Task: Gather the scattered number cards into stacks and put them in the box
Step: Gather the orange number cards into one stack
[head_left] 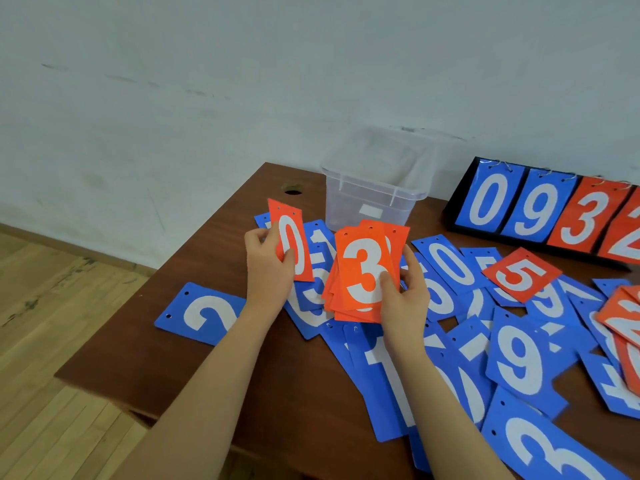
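Head view is showing us pinching a red 0 card (290, 241) in our left hand (268, 268) and gripping the fanned red stack (363, 271) in our right hand (403, 299), near the box (374, 192); we are judging these thin, slick, flexible cards best held by their edges.

Two forearms enter from the near edge, each ending in a hand — left hand (268, 268), right hand (405, 299). Both arms are bare as far as the view runs; no sleeve or cuff shows. Hands are ungloved. Fingernails, where visible, are short and plain. Upper arms and the rest of the body lie outside the view.
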`<state>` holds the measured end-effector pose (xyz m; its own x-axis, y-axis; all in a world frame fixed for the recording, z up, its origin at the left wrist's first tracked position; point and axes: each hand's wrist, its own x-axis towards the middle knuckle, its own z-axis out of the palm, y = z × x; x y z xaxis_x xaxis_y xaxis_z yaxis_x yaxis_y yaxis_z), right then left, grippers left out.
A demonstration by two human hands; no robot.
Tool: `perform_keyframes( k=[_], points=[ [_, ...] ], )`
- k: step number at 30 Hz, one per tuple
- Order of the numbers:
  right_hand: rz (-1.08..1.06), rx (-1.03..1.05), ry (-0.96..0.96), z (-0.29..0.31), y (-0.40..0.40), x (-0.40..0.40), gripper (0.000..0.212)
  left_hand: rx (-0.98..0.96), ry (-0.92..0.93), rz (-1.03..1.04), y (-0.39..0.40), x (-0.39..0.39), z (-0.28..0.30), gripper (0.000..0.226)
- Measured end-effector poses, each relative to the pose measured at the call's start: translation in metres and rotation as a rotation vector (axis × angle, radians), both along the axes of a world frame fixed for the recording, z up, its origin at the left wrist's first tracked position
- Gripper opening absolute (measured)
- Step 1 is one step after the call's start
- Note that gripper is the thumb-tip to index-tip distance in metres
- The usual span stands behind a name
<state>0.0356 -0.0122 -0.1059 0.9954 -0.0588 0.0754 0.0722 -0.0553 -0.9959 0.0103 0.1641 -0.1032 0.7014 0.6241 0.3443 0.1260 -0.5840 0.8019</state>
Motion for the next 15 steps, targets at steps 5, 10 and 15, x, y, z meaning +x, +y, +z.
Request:
perform_keyframes(
  k=[5,10,15],
  points=[
    [0.012,0.047,-0.012,0.01,0.0,-0.016,0.047,-0.19,-0.208,-0.023,-0.013,-0.037,0.029,0.053],
    [0.041,0.142,-0.023,0.022,-0.003,-0.042,0.044,-0.191,-0.232,-0.215,-0.042,-0.067,0.039,0.052],
    [0.054,0.208,-0.027,0.031,-0.015,-0.062,0.04,-0.11,-0.061,-0.288,-0.074,-0.074,0.029,0.06]
  ],
)
